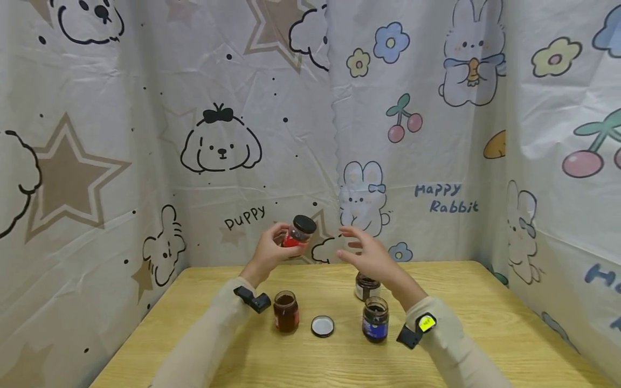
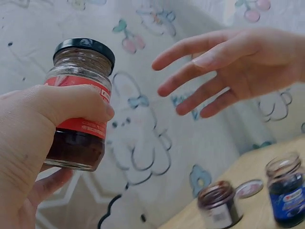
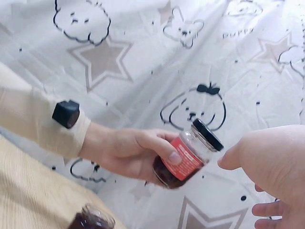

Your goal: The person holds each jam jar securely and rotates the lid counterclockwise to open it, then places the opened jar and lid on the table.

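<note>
In the head view, my left hand holds a glass jar with a red label up above the table, tilted to the right. A black lid sits on its mouth, and dark contents fill its lower part. The thumb lies across the red label, while the other fingers go behind the glass. To the right, my right hand hangs in the air with its fingers spread and loosely bent. It holds nothing, and a gap separates it from the jar.
On the wooden table stand a lidless jar of reddish-brown contents, a lidless blue-labelled jar and a pale-labelled jar behind it. A loose lid lies between the front jars. Printed curtains surround the table.
</note>
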The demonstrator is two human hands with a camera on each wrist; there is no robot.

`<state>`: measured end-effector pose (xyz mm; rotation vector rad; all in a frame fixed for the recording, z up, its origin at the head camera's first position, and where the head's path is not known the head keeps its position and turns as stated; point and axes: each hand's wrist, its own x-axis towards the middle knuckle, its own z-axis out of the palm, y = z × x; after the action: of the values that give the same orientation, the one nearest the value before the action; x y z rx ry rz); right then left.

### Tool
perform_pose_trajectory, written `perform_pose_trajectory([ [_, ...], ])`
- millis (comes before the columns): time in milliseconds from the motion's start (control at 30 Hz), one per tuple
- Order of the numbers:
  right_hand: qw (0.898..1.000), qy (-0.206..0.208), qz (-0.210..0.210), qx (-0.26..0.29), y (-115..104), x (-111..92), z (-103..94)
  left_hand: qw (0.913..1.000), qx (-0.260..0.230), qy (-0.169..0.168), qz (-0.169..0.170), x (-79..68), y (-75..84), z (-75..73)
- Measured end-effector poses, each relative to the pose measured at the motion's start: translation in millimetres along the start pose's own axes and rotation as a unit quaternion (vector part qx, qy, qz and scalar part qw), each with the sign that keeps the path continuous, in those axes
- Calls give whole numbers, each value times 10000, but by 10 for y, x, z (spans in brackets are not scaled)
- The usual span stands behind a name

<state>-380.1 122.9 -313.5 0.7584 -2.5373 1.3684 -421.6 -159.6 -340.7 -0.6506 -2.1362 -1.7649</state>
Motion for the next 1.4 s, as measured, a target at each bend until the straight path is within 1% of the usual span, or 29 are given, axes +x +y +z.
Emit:
perform_pose_trajectory([
  [67, 9998, 54, 30, 187, -16, -50, -20, 9999, -113, -50, 81, -24, 53, 64],
  [167, 9988, 123, 65, 470, -50, -114, -41, 9989, -308, -221, 275, -69, 148, 149],
  [267, 9978, 168, 180, 617, -51, -174, -70, 9977, -447, -325, 394, -122, 233, 244],
  [367, 9969, 233, 245, 704, -32, -232, -99, 9972, -521, -343, 404, -185, 304, 332],
  [500, 9958, 250, 146, 863, -29, -313, -127, 9971, -547, -427, 312, -280, 364, 457],
  [633, 9965, 82, -61, 828, -58, -385, -128, 9968, -489, -572, 278, -402, 379, 598],
  [733, 9974, -100, -88, 710, -67, -433, -122, 9970, -367, -638, 252, -509, 390, 712],
  [800, 9982, -192, -58, 569, -70, -464, -120, 9974, -259, -624, 235, -569, 401, 782],
  [900, 9995, -209, 62, 231, -95, -515, -128, 9983, -91, -507, 256, -630, 423, 868],
  [1033, 9994, -66, 175, -280, -133, -557, -131, 9995, 91, -274, 140, -689, 425, 919],
  [1100, 9990, -41, 185, -395, -140, -570, -135, 9997, 103, -210, 50, -704, 413, 932],
  [1233, 9989, -105, 147, -437, -140, -574, -128, 9997, 57, -216, -17, -708, 374, 935],
  [1400, 9988, -206, 28, -446, -139, -566, -129, 9994, -90, -323, -24, -689, 331, 902],
])
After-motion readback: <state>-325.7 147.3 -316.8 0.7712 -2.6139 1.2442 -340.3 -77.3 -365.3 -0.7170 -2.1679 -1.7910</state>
